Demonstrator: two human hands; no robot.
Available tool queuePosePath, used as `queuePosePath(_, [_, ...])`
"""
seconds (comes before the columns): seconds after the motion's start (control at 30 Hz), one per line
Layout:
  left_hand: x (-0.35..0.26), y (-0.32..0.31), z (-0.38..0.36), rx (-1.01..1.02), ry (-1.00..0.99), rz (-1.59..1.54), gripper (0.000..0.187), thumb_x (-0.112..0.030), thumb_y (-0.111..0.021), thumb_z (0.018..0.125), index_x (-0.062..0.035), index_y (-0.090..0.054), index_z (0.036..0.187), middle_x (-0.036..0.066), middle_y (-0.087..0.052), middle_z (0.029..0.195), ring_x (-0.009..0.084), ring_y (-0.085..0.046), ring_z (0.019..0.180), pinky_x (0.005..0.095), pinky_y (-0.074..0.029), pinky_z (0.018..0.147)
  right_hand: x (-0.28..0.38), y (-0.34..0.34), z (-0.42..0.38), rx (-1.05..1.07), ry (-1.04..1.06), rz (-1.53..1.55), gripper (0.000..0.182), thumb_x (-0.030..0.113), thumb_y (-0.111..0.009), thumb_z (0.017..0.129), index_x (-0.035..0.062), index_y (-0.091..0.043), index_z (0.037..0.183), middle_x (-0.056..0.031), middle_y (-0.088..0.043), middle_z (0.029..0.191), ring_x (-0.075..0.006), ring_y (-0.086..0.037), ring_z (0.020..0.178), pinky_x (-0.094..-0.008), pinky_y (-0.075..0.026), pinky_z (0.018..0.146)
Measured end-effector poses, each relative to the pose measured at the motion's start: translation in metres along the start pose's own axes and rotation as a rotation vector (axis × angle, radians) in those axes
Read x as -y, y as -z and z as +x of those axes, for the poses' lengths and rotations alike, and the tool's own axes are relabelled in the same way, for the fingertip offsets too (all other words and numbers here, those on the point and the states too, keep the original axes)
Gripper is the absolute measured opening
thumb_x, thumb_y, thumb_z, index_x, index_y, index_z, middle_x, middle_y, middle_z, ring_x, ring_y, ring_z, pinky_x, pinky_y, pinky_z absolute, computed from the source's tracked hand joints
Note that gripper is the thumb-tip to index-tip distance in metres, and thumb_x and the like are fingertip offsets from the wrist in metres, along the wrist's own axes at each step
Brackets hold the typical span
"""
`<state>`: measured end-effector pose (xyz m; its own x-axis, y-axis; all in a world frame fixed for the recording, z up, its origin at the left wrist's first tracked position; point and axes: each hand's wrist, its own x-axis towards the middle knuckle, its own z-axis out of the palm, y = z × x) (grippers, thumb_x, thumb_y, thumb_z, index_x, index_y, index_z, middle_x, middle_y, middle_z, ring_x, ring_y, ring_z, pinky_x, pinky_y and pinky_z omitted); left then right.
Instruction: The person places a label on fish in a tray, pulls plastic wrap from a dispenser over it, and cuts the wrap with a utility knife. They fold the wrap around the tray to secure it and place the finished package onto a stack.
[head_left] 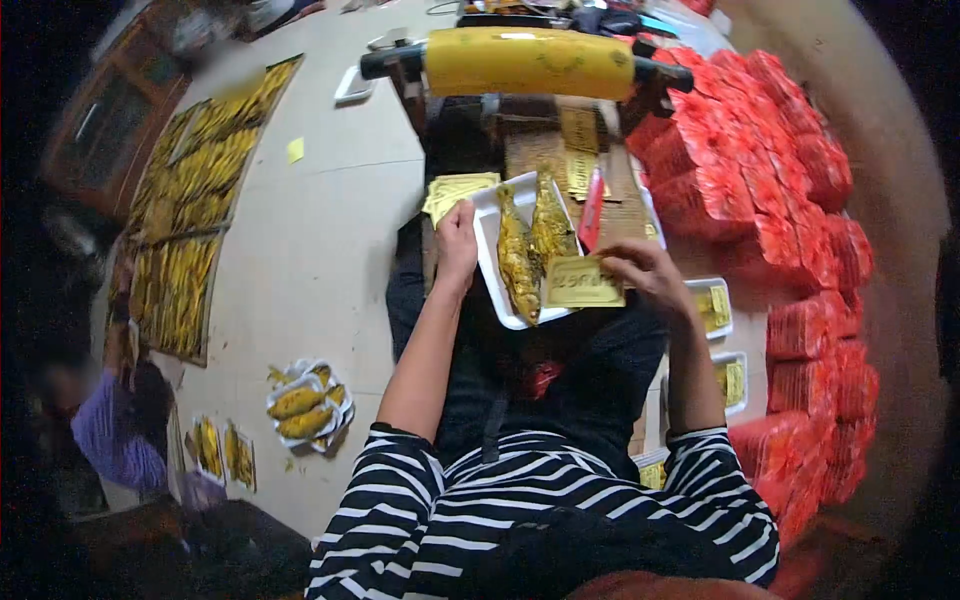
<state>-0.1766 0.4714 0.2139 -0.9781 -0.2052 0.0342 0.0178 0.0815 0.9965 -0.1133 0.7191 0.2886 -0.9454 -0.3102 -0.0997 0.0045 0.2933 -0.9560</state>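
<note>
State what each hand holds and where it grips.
Left hand grips the white foam tray by its left rim. Right hand pinches the gold label card at its right edge.

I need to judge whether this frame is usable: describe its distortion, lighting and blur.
Head view: strong fisheye bend with black corners; even indoor light on the white tray between the left hand and right hand; glare on the yellow roll; the red packets are oversaturated; the person at the left edge is dim and blurred.

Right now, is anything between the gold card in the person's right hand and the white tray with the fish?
Nothing visible. The right hand holds the gold card directly over the white tray's near edge, beside the two golden fish. The left hand grips the tray's left rim.
</note>
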Motion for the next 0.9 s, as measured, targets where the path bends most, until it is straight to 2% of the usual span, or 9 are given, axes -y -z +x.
queuePosePath(0.03, [0.02,-0.012,0.014,0.077,0.082,-0.302,0.026,-0.021,-0.046,0.09,0.002,-0.057,0.083,0.002,-0.055,0.07,0.0072,-0.044,0.066,0.0251,-0.039,0.06,-0.003,-0.001,0.001,0.011,0.029,-0.09,0.016,0.011,-0.056,0.084,-0.0014,-0.06,0.093,-0.0007,-0.057,0.076,-0.0083,-0.051,0.07,-0.0222,-0.042,0.064])
queuePosePath(0.07, [0.024,-0.012,0.018,0.071,0.059,-0.267,0.026,-0.022,-0.047,0.089,0.0019,-0.057,0.084,0.002,-0.055,0.071,0.0076,-0.046,0.066,0.0252,-0.04,0.06,0.001,-0.007,0.0,0.012,0.038,-0.19,0.016,0.009,-0.057,0.082,-0.0002,-0.06,0.095,-0.0025,-0.059,0.079,-0.01,-0.053,0.074,-0.0236,-0.042,0.067])
queuePosePath(0.13, [0.035,-0.016,0.029,0.043,0.02,-0.169,0.026,-0.023,-0.05,0.088,0.0016,-0.058,0.086,0.003,-0.057,0.073,0.0084,-0.049,0.066,0.0252,-0.041,0.06,-0.024,-0.009,0.009,-0.021,0.268,-0.309,0.018,0.005,-0.06,0.077,0.0003,-0.06,0.095,-0.007,-0.06,0.082,-0.0166,-0.056,0.078,-0.0263,-0.043,0.069])
queuePosePath(0.23, [0.03,-0.007,0.006,0.018,-0.019,-0.062,0.022,-0.017,-0.05,0.088,0.0,-0.053,0.102,0.007,-0.058,0.084,0.0122,-0.054,0.075,0.0274,-0.045,0.065,-0.016,-0.028,0.008,-0.096,0.344,-0.5,0.021,0.011,-0.064,0.074,0.0055,-0.061,0.094,-0.0101,-0.06,0.087,-0.0248,-0.057,0.078,-0.0317,-0.045,0.071])
queuePosePath(0.27, [0.029,-0.004,-0.005,0.021,-0.03,-0.013,0.023,-0.015,-0.049,0.088,-0.0002,-0.051,0.105,0.008,-0.058,0.087,0.013,-0.055,0.077,0.0278,-0.045,0.066,-0.014,-0.035,0.009,-0.172,0.362,-0.596,0.023,0.011,-0.065,0.073,0.0066,-0.061,0.095,-0.0095,-0.059,0.091,-0.0253,-0.055,0.081,-0.0324,-0.044,0.072])
queuePosePath(0.33, [0.013,-0.002,-0.033,0.06,-0.022,-0.16,0.028,-0.009,-0.043,0.09,0.0007,-0.042,0.116,0.012,-0.055,0.093,0.014,-0.054,0.082,0.0272,-0.045,0.071,-0.011,-0.047,0.009,-0.326,0.392,-0.791,0.027,0.012,-0.065,0.072,0.009,-0.059,0.098,-0.0082,-0.058,0.097,-0.0264,-0.052,0.088,-0.0339,-0.043,0.075])
queuePosePath(0.4, [0.004,0.0,-0.05,0.088,0.064,-0.179,0.03,-0.012,-0.043,0.09,-0.0018,-0.042,0.118,0.009,-0.053,0.095,0.0118,-0.05,0.084,0.0262,-0.042,0.074,-0.016,-0.051,0.003,-0.404,0.349,-0.844,0.034,0.015,-0.065,0.073,0.0095,-0.057,0.105,-0.007,-0.056,0.103,-0.0254,-0.048,0.095,-0.0362,-0.038,0.08])
queuePosePath(0.47, [0.001,-0.005,-0.057,0.063,0.03,-0.217,0.03,-0.011,-0.041,0.09,-0.0024,-0.041,0.119,0.009,-0.053,0.096,0.0118,-0.049,0.085,0.0261,-0.041,0.075,-0.02,-0.054,-0.001,-0.471,0.362,-0.883,0.035,0.017,-0.064,0.073,0.0081,-0.057,0.106,-0.007,-0.056,0.102,-0.0254,-0.048,0.095,-0.0368,-0.037,0.082])
queuePosePath(0.9, [0.004,-0.011,-0.058,0.014,0.02,-0.266,0.029,-0.007,-0.037,0.091,0.0003,-0.035,0.119,0.012,-0.053,0.095,0.0117,-0.052,0.083,0.0254,-0.043,0.074,-0.022,-0.063,0.009,-0.473,0.371,-0.923,0.025,0.019,-0.063,0.074,0.012,-0.061,0.098,-0.001,-0.058,0.1,-0.0223,-0.046,0.096,-0.0371,-0.03,0.086])
